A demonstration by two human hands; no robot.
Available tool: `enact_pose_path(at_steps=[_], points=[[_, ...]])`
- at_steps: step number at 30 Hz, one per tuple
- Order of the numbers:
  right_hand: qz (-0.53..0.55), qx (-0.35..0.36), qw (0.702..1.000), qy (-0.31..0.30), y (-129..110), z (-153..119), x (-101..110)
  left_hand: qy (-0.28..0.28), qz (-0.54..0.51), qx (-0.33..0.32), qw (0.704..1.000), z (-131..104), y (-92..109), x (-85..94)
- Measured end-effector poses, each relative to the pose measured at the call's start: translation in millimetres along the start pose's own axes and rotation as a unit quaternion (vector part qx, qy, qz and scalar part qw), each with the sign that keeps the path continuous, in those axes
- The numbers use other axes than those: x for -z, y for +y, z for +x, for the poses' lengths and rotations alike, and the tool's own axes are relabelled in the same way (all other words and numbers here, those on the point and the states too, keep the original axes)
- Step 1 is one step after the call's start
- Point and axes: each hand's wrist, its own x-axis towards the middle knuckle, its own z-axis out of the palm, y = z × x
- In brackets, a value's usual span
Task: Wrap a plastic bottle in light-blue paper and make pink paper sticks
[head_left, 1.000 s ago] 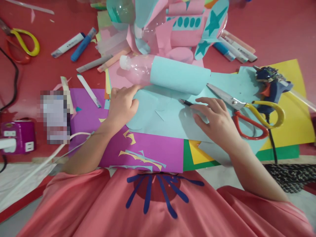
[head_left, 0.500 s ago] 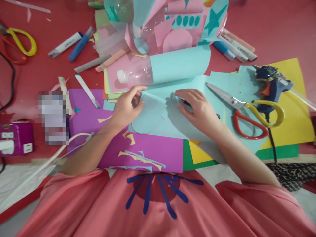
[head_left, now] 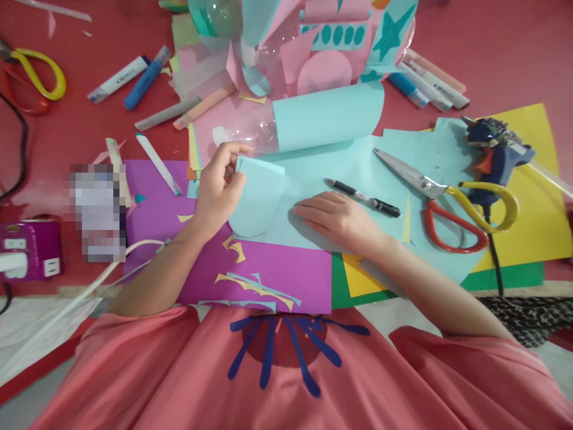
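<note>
My left hand [head_left: 218, 191] pinches the top edge of a rounded light blue paper cut-out [head_left: 257, 197] and folds it up off the big light blue sheet [head_left: 358, 173]. My right hand [head_left: 335, 220] lies flat on that sheet with fingers together, pressing it down and holding nothing. A black pen [head_left: 362, 197] lies on the sheet just beyond my right hand. Behind both hands lies a clear plastic bottle [head_left: 244, 132] on its side, its body wrapped in light blue paper [head_left: 326, 116].
Red-and-yellow scissors [head_left: 447, 200] and a blue glue gun [head_left: 495, 152] lie at right on blue and yellow paper. A purple sheet [head_left: 268, 263] lies under my left arm. Markers [head_left: 129, 76], more scissors [head_left: 33, 74], a purple power strip [head_left: 29, 251] at left. Paper craft pile [head_left: 313, 42] behind.
My left hand has taken the cut-out's edge and lifted it. My right hand let go of the pen and slid towards me to press the sheet. The bottle rolled slightly back.
</note>
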Motion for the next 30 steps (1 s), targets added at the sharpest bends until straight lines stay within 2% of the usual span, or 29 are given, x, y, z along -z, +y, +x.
enact_pose_path(at_steps=[4, 5, 7, 10, 11, 14, 17, 22, 26, 30], points=[[0.054, 0.038, 0.997, 0.030, 5, -1, 7, -0.020, 0.024, -0.010, 0.999, 0, 1, 1.5], [0.068, 0.022, 0.996, 0.045, 9, -1, 13, -0.027, 0.030, -0.017, 0.999, 0, 1, 2.1], [0.065, -0.058, 0.992, 0.089, 19, -3, 30, -0.044, 0.042, -0.034, 0.998, 0, 2, 2.8], [0.004, -0.166, 0.976, 0.142, 37, -9, 53, -0.075, 0.060, -0.052, 0.994, -1, 4, 2.3], [-0.017, -0.188, 0.972, 0.138, 43, -12, 57, -0.088, 0.067, -0.058, 0.992, -2, 5, 1.9], [-0.051, -0.222, 0.971, 0.066, 56, -21, 59, -0.137, 0.096, -0.076, 0.983, -6, 8, 0.7], [-0.057, -0.222, 0.973, 0.020, 60, -27, 53, -0.162, 0.141, -0.112, 0.970, -9, 9, -0.8], [-0.075, -0.224, 0.969, 0.069, 53, -22, 54, -0.124, 0.205, -0.182, 0.954, -7, 0, -4.5], [-0.079, -0.195, 0.972, 0.100, 42, -10, 55, -0.101, 0.230, -0.181, 0.951, -5, -7, -7.1], [-0.011, -0.154, 0.987, 0.042, 30, 3, 44, -0.095, 0.261, -0.160, 0.947, -3, -11, -8.7]])
